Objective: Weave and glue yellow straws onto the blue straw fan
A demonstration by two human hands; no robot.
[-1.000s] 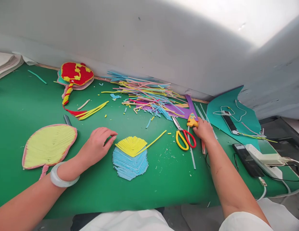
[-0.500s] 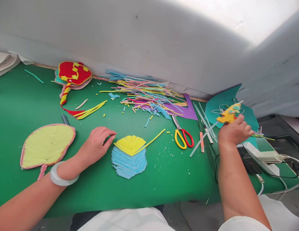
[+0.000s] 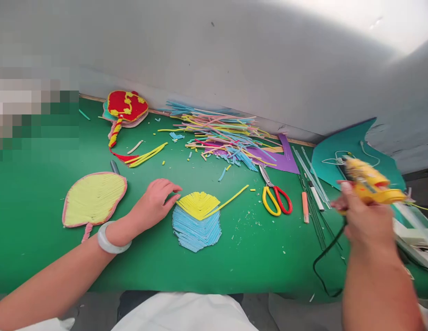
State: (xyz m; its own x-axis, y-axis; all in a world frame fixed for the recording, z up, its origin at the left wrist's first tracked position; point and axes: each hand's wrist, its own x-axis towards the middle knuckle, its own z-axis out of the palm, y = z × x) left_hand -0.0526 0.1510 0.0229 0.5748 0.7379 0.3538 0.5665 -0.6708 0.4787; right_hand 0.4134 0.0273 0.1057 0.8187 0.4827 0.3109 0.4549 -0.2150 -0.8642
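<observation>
My right hand (image 3: 368, 216) grips a yellow hot glue gun (image 3: 368, 179) above the right side of the table, slightly blurred by motion. A glue stick pokes out of its rear, and a black cord hangs below. My left hand (image 3: 156, 202), with a pale bangle at the wrist, rests on the table; its fingers are loosely bent, thumb and forefinger apart, with nothing visible between them. Its fingertips are at the left edge of a leaf-shaped piece of blue strips (image 3: 196, 232) and yellow strips (image 3: 200, 204). One yellow pipe-cleaner strip (image 3: 231, 201) sticks out to the upper right.
Scissors (image 3: 274, 197) lie right of the piece. A heap of coloured strips (image 3: 220, 128) and a purple sheet (image 3: 286, 156) lie along the wall. At left are a yellow-green fan (image 3: 94, 197) and a red fan (image 3: 127, 108). Green wires (image 3: 315, 220) and a teal sheet (image 3: 358, 142) lie at right.
My right hand has lifted the glue gun from near the teal sheet, turning it and bringing it closer to me. The view has swung left; my left hand stays beside the piece.
</observation>
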